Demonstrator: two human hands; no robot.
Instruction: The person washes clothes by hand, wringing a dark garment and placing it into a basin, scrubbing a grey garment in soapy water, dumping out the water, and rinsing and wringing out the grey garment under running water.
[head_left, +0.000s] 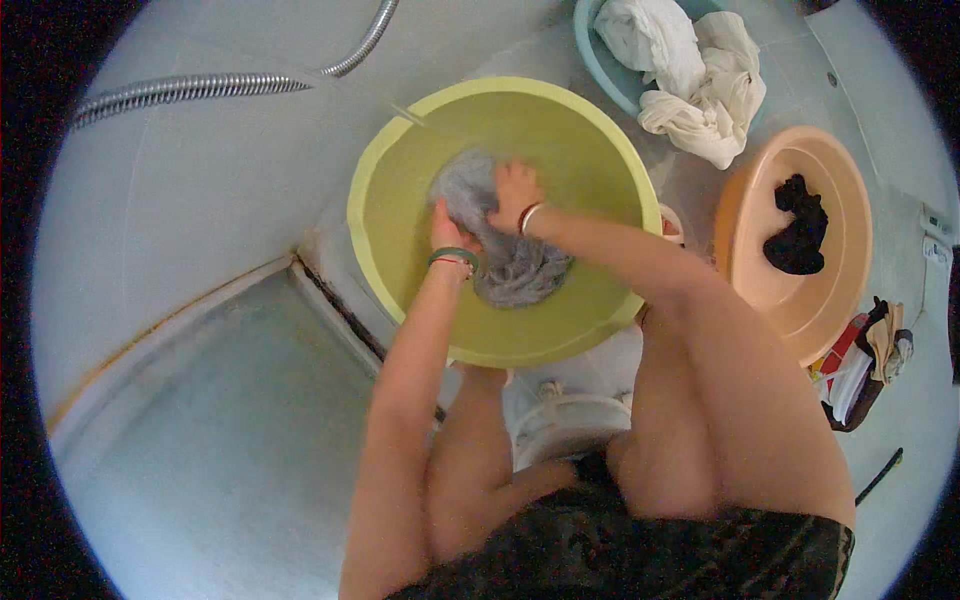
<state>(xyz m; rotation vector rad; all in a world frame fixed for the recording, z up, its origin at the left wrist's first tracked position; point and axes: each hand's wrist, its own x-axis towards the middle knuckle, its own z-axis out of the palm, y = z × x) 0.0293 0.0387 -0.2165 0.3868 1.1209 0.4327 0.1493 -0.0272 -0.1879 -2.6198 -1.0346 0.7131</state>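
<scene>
A wet grey cloth (525, 274) lies in a large yellow-green plastic basin (630, 142). My left hand (452, 231), with a green bangle at its wrist, is at the left side of the cloth, fingers partly curled under its edge. On the cloth's upper right side rests my right hand (516, 196), slightly blurred, with a white and a dark red band at the wrist. The cloth's upper part is bunched between both hands; its lower part trails on the basin's floor. How firmly the right fingers grip is hard to see.
A blue basin (592, 67) with white and cream cloths (705, 112) stands at the upper right. Below it, an orange basin (855, 217) holds a black cloth (799, 232). Various items (862, 367) lie at the far right. A metal shower hose (195, 88) runs across the upper left.
</scene>
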